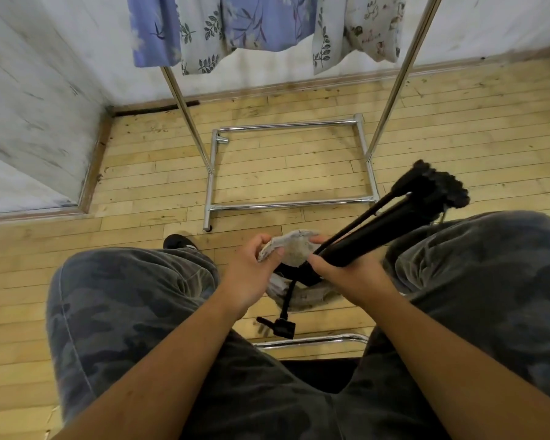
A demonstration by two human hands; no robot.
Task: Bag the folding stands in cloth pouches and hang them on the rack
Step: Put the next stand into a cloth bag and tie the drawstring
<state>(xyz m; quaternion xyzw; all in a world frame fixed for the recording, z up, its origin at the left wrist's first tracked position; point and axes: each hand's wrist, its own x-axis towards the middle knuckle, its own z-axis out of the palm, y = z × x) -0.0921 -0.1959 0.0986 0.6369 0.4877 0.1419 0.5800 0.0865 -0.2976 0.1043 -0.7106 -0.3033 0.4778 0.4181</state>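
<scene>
The person sat with both hands between the knees. The left hand pinched the rim of a grey cloth pouch, its fingers curled over the far edge and the thumb pressed on the near side, so the mouth stood open just beside them. The right hand gripped a black folding stand, fingers wrapped tight round the folded legs near the lower end. From those fingers the stand slanted up and away to the right, over the right thigh, with its thick knobbed end farthest from the grip. Its lower end met the pouch mouth right by the fingertips of both hands; how deep it had gone in could not be told. Below the fingers, a black bent arm hung down to a small clamp-like block, close over the wooden floor.

Well beyond the fingers stood a chrome rack, its base frame on the floor. Printed cloth pouches hung between its uprights. A chrome chair bar showed beneath the hands, nearer the body.
</scene>
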